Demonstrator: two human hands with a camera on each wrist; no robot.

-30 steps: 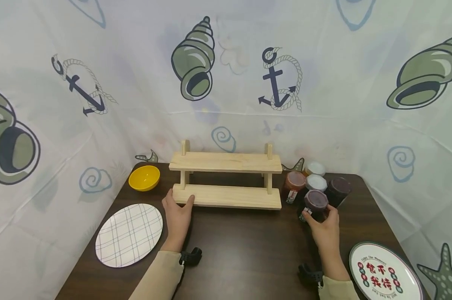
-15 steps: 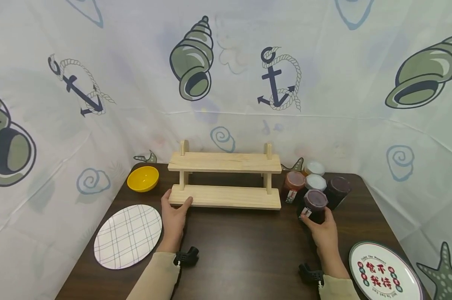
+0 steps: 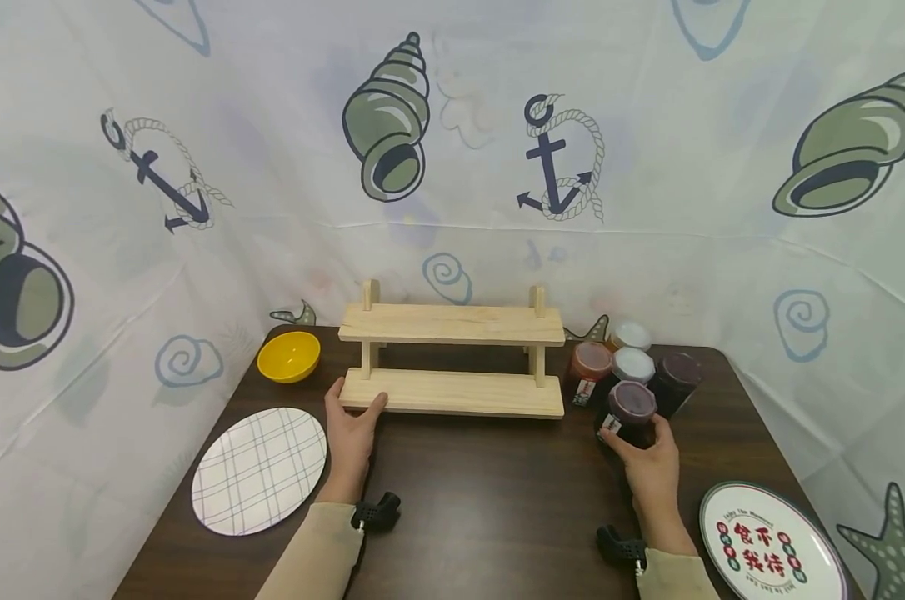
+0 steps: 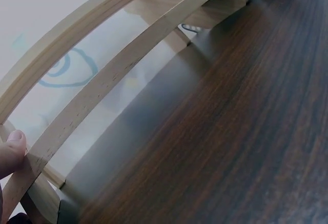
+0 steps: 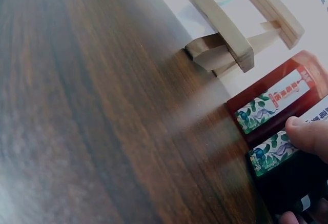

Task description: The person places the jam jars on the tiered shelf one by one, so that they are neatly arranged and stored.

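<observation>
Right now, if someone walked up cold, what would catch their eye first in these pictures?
Probably the pale two-tier wooden shelf at the middle of the dark table, with the left hand holding its lower left corner. Next, the cluster of jars at its right end, where the right hand grips the nearest dark jar. A yellow bowl stands out at the far left.

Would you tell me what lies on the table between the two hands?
Only bare dark table lies between the left hand and right hand, per the head view.
</observation>
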